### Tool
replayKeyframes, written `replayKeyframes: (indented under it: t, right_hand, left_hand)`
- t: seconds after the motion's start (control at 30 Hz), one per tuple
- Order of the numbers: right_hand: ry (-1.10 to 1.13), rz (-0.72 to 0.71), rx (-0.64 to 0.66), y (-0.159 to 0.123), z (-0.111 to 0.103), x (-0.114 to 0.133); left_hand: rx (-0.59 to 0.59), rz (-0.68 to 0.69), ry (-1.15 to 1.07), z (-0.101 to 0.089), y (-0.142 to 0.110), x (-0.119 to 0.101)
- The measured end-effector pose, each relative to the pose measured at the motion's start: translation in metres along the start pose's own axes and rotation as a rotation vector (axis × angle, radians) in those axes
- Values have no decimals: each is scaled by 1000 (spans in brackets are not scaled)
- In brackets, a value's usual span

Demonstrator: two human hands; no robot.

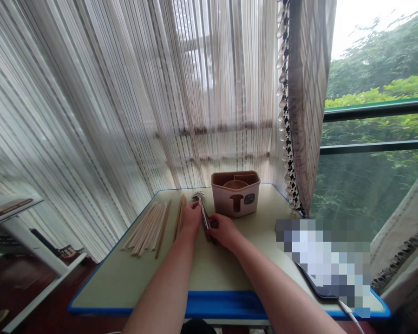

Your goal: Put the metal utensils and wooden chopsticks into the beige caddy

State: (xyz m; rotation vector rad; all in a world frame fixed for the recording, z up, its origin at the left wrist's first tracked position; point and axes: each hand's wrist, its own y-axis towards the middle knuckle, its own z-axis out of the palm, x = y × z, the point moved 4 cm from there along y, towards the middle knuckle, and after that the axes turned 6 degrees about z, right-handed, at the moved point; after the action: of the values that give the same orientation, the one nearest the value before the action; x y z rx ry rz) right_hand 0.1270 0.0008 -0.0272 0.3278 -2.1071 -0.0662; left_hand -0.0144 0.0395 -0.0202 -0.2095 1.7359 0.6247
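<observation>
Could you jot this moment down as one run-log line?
left hand: at cutlery, far end | right hand: at cutlery, near end | caddy: beyond right hand | pale sticks: left of both hands

The utensils [204,213] are silver, holder [223,202] brown-and-white, curtain [135,93] striped.

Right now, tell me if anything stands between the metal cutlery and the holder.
Nothing visible: only a strip of tabletop separates the metal cutlery from the holder. The right hand, at the cutlery's near end, is just in front of the holder.
</observation>
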Motion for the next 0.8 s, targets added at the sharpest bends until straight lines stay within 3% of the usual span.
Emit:
replayKeyframes:
  t: [0.2, 0.8]
  right_hand:
    - [93, 62, 41, 3, -2, -3]
    - [112, 66, 12, 3, -12, -5]
  left_hand:
    - [-28, -154, -255, 3, -4, 5]
    - [-6, -155, -257, 5, -2, 7]
